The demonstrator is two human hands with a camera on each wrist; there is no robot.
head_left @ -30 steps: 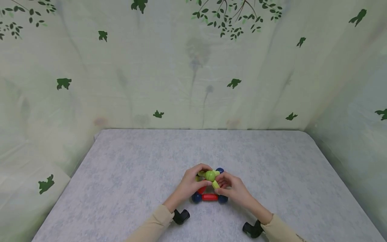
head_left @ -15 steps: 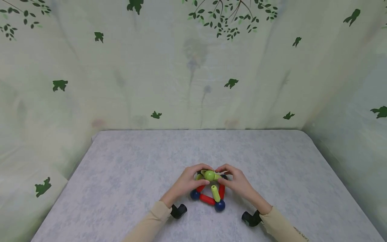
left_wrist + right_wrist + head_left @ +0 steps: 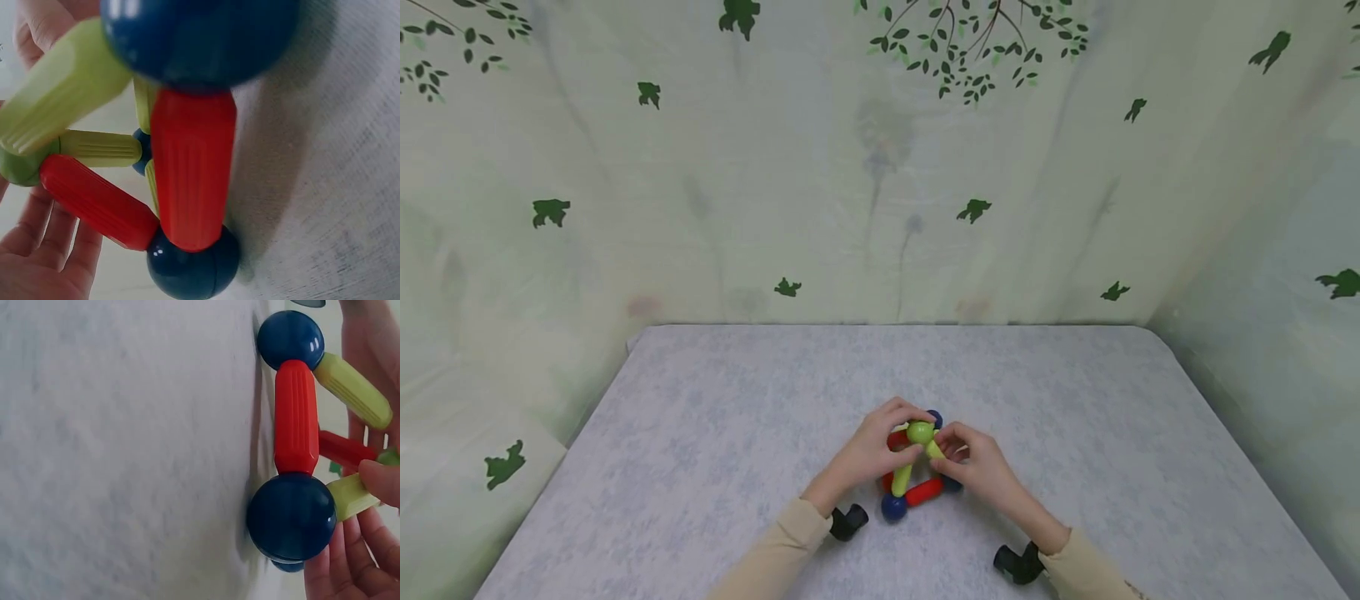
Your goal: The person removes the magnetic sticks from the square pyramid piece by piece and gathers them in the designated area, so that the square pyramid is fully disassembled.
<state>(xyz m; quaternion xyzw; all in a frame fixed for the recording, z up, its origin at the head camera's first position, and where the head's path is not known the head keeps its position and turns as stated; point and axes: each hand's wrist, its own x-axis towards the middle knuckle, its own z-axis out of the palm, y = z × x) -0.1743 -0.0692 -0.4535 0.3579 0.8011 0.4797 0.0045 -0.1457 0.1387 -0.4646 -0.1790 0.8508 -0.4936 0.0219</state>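
Note:
A magnetic ball-and-rod model stands on the table between both hands. Its base has red rods (image 3: 924, 492) between blue balls (image 3: 893, 507). Yellow-green rods (image 3: 901, 480) and one red rod (image 3: 100, 203) slope up to a green ball (image 3: 921, 432) at the top. The left hand (image 3: 880, 442) holds the green ball between thumb and fingers from the left. On the right side, the right hand (image 3: 976, 460) pinches a yellow-green rod (image 3: 351, 496) that rises from a blue ball (image 3: 291, 517). Part of the back of the base is hidden by the hands.
A grey-blue cloth covers the table (image 3: 715, 400). Black wrist-worn devices (image 3: 848, 522) sit below each wrist, near the cloth. A leaf-patterned curtain (image 3: 820, 167) hangs behind the table and along its sides.
The model has turned, its front blue corner ball ending up at the left. The right hand has shifted slightly toward the front and pinches a rod there. The left hand stays at the top.

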